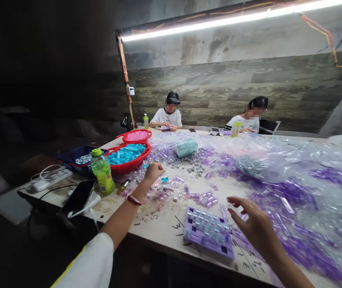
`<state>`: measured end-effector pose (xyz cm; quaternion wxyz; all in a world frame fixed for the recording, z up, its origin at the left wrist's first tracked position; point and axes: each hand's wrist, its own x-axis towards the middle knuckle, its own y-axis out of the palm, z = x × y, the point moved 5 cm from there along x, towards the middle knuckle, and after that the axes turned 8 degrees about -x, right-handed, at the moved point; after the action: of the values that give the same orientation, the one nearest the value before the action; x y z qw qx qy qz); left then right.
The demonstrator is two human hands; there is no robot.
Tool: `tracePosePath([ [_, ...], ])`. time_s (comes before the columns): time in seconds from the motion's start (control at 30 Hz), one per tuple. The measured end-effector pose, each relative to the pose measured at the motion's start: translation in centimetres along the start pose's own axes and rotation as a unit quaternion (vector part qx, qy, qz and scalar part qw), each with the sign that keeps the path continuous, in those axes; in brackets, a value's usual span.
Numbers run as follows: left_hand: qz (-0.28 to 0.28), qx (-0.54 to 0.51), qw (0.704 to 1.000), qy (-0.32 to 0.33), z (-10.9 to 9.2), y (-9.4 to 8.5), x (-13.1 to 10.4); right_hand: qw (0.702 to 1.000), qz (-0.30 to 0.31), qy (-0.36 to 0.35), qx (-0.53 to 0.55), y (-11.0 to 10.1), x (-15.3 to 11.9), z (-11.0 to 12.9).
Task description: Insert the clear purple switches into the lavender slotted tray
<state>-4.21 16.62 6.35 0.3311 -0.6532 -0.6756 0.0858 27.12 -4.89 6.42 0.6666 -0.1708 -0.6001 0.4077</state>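
Observation:
My left hand (153, 171) reaches out over the table toward scattered small clear and purple parts (174, 188), fingers curled, close to the red basket of blue pieces (129, 155); whether it holds a small part I cannot tell. My right hand (253, 224) hovers with fingers spread just right of a purple tray (208, 232) filled with small keycap-like pieces, holding nothing. A red band sits on my left wrist.
A green drink bottle (102, 171), a phone (77, 197) and a power strip (49, 180) lie at the left table edge. A second red basket (135, 136) holds pink pieces. Plastic bags of purple parts (294, 188) cover the right. Two other people (168, 116) sit at the far side.

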Motion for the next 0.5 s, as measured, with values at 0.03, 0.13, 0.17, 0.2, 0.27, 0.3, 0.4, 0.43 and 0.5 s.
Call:
tracePosePath([
  [0.03, 0.002, 0.021, 1.0, -0.004, 0.7, -0.1, 0.2, 1.0, 0.006, 0.001, 0.002, 0.2, 0.0, 0.0],
  [0.13, 0.035, 0.066, 0.997, -0.013, 2.6, -0.4, 0.9, 1.0, 0.029, -0.006, 0.01, 0.9, -0.1, 0.1],
  [0.17, 0.05, 0.077, 0.996, -0.015, 3.1, -0.6, 1.1, 0.999, 0.037, -0.01, 0.013, 1.0, -0.1, 0.1],
  [0.2, 0.063, 0.088, 0.994, -0.015, 3.6, -0.7, 1.3, 0.999, 0.043, -0.014, 0.015, 1.2, -0.1, 0.2],
  [0.27, 0.077, 0.108, 0.991, -0.009, 4.3, -1.1, 1.6, 0.998, 0.052, -0.02, 0.019, 1.4, -0.2, 0.3],
  [0.3, 0.08, 0.117, 0.99, -0.004, 4.5, -1.2, 1.7, 0.998, 0.055, -0.021, 0.02, 1.5, -0.2, 0.2],
  [0.4, 0.083, 0.145, 0.986, 0.013, 4.7, -0.7, 1.9, 0.998, 0.052, -0.017, 0.012, 1.6, -0.3, -0.3],
  [0.43, 0.084, 0.155, 0.984, 0.019, 4.6, -0.3, 2.0, 0.999, 0.046, -0.015, 0.004, 1.5, -0.4, -0.6],
  [0.5, 0.092, 0.176, 0.98, 0.033, 4.3, 1.0, 2.0, 0.999, 0.033, -0.014, -0.013, 1.6, -0.4, -1.3],
])
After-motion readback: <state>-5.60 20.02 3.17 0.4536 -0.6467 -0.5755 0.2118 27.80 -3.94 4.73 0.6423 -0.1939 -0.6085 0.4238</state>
